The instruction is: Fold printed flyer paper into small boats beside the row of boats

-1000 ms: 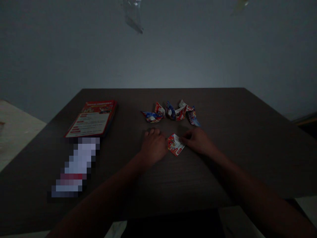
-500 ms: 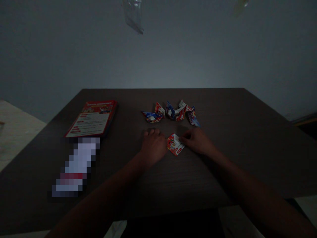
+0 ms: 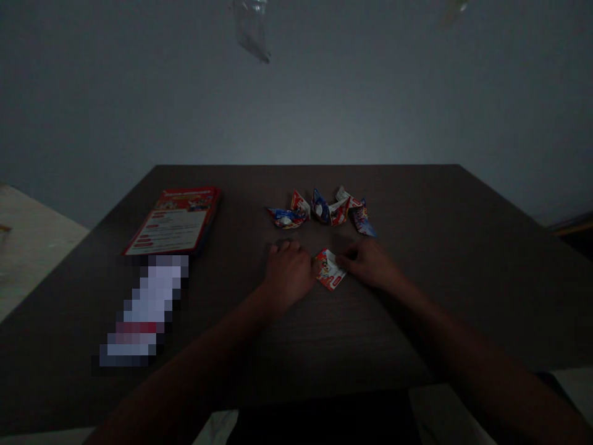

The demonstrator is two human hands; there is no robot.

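A small folded piece of printed paper (image 3: 332, 272), red and white with colourful figures, lies flat on the table between my hands. My left hand (image 3: 291, 271) is palm down at its left, the fingers curled and the thumb side pressing the paper's left edge. At the upper right corner, my right hand (image 3: 368, 264) pinches the paper between thumb and fingertips. Just beyond my hands stand several folded paper shapes with pointed ends: a blue and red one (image 3: 288, 217), a blue and red one beside it (image 3: 330, 210), and a white and blue one (image 3: 362, 219).
On the left of the dark wooden table (image 3: 417, 185) lies a stack of red and white printed sheets (image 3: 171, 222). In front of it is a blurred-out, phone-like object (image 3: 148, 303). A grey wall (image 3: 370, 93) rises behind the table, with a clear plastic bag (image 3: 252, 31) against it.
The left hand's thumb side covers slightly more of the paper's left edge. Both hands otherwise keep their places, and the whole view has shifted a little.
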